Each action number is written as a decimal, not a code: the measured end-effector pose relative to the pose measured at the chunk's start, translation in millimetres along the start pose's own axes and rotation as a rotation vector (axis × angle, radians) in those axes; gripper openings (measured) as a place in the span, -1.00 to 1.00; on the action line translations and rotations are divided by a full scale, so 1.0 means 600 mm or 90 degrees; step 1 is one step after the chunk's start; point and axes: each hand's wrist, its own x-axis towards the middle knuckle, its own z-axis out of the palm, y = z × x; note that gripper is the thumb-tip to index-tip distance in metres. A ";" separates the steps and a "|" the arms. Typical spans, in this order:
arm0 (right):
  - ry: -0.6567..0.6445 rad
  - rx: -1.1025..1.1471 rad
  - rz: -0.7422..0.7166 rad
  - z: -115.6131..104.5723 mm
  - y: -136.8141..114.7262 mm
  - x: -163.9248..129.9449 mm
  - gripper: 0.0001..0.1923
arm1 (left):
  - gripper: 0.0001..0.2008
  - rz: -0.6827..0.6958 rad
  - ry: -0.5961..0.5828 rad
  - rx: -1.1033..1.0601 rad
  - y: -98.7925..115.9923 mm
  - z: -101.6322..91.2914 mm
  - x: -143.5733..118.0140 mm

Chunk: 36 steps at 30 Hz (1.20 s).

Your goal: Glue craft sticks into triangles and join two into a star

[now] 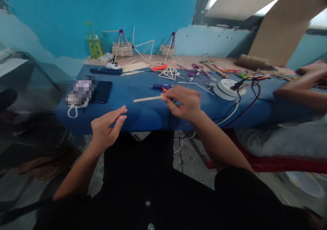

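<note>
Over the near edge of the blue table [143, 116], my right hand [185, 102] pinches a thin wooden stick [146, 99] between thumb and fingertips; the stick points left, roughly level, just above the tabletop. My left hand [107, 128] hangs left of the stick, fingers loosely curled, holding nothing, touching nothing I can see.

Just beyond the stick lies a blue glue gun [160, 86]. Farther back from it, a flat stick lattice [168, 73] and an orange tool [158, 67]. Left of the stick, a black phone [102, 91] beside a blurred patch. Right of the stick, a white round socket hub [226, 88] with black and red cables. Against the wall behind it, two stick-built frames [122, 48] and a green bottle [95, 46]; its label is unreadable. Another person's hand [301, 82] rests at the table's right end.
</note>
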 end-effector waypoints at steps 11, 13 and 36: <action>-0.300 -0.379 0.464 -0.034 0.316 0.043 -0.64 | -0.83 0.116 -0.138 0.049 -0.027 0.014 -0.030; -0.369 -0.400 0.458 -0.020 0.329 0.051 -0.71 | -0.82 0.117 -0.144 0.064 -0.029 0.008 -0.034; -0.645 -0.121 0.255 0.364 0.333 0.265 -0.81 | -0.83 -0.119 -0.180 -0.158 0.001 -0.051 -0.080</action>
